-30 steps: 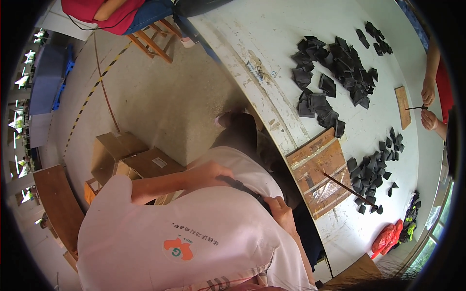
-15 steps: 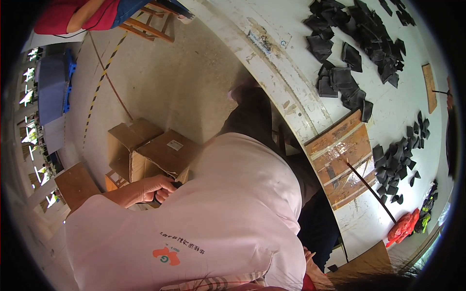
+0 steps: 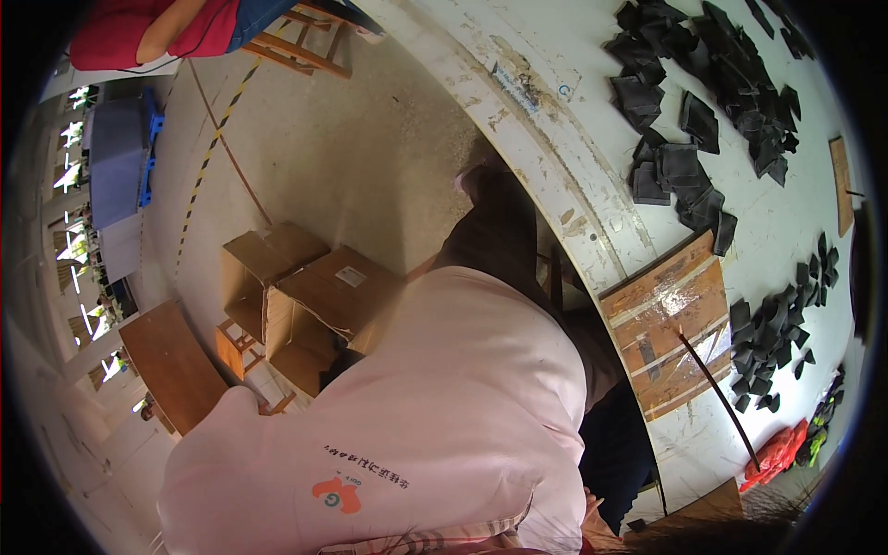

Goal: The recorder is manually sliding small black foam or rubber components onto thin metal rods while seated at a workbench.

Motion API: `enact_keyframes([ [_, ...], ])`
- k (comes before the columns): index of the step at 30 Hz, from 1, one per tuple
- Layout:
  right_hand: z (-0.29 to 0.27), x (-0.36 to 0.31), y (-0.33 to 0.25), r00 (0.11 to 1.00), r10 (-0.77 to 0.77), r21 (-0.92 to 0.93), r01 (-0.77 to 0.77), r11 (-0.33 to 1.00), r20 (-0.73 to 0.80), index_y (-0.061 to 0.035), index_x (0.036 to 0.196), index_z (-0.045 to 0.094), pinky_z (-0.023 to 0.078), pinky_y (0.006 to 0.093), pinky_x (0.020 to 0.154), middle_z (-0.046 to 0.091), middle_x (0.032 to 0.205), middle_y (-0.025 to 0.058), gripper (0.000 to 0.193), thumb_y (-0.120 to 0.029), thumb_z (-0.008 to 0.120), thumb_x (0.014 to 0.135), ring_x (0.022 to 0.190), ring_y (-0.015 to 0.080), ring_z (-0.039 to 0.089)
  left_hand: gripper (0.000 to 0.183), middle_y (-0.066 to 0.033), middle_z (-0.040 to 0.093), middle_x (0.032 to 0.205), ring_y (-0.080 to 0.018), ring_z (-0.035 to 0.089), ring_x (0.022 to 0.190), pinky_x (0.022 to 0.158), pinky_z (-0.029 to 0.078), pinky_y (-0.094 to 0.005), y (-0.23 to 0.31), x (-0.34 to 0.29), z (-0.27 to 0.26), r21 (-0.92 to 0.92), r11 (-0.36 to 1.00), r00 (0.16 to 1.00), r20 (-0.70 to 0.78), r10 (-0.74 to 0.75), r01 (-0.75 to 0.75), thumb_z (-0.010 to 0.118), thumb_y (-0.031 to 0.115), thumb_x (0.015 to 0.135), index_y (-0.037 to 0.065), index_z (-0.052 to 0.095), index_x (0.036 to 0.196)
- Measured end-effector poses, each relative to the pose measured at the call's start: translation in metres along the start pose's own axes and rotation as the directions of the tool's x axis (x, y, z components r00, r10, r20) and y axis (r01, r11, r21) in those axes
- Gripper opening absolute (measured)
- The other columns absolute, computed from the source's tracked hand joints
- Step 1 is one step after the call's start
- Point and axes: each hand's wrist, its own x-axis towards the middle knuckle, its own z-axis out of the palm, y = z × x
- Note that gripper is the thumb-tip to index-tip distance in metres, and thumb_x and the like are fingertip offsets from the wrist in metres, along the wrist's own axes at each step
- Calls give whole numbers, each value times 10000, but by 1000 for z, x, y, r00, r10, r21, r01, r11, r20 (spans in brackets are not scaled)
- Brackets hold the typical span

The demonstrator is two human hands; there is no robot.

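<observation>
Neither of my own hands shows now. My pale pink shirt [image 3: 444, 388] fills the lower middle of the view, and its left sleeve [image 3: 236, 407] hides my left arm below. Just past the shirt's edge, an open cardboard box [image 3: 305, 344] stands low on the left. Something black [image 3: 340, 363] sits at its opening, partly covered by the shirt; its kind cannot be made out. At the lower right, part of a hand [image 3: 595, 520] lies beside dark blue trousers [image 3: 612, 439]. It appears to belong to a person next to me.
A white worktable [image 3: 592, 213] curves along my right. On it lie black flat pieces [image 3: 680, 166], smaller black pieces [image 3: 763, 342], a taped wooden board [image 3: 666, 319] with a thin stick [image 3: 717, 393], and a red bag [image 3: 775, 455]. A wooden stool [image 3: 301, 46] stands by a seated person [image 3: 176, 32].
My left hand, closed round something dark beside the box half a second ago, has gone out of sight behind my shirt. The whole view has shifted slightly.
</observation>
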Motion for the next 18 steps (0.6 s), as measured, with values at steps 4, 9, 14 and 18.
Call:
enact_keyframes([
  [4, -9, 22, 6, 989, 62, 23, -66, 998, 134, -171, 814, 526, 383, 349, 750, 496, 810, 3, 192, -346, 459, 858, 823, 150, 484, 215, 23, 459, 592, -59, 399, 470, 409, 310, -222, 20, 6, 16, 177, 984, 999, -53, 7, 3, 570, 53, 705, 58, 577, 920],
  [9, -23, 57, 20, 931, 154, 31, -174, 984, 331, -168, 844, 514, 371, 342, 772, 492, 839, 11, 191, -353, 466, 856, 855, 148, 474, 228, 19, 475, 602, -65, 418, 484, 420, 328, -228, 51, -3, 18, 353, 935, 989, -149, 15, 39, 571, 53, 703, 59, 581, 931],
  [14, -42, 55, 25, 861, 232, 12, -266, 964, 453, -165, 874, 502, 359, 334, 795, 487, 868, 19, 198, -360, 473, 853, 887, 147, 464, 242, 15, 491, 611, -70, 437, 498, 431, 345, -234, 88, -1, 39, 525, 841, 980, -197, -25, 127, 571, 53, 701, 60, 585, 942],
  [18, -51, 80, 7, 762, 324, -79, -340, 937, 561, -163, 898, 493, 349, 328, 812, 483, 891, 25, 208, -365, 479, 852, 912, 146, 456, 253, 12, 503, 619, -74, 452, 509, 439, 360, -238, 86, -19, 10, 612, 776, 975, -219, -19, 153, 571, 53, 699, 61, 588, 951],
])
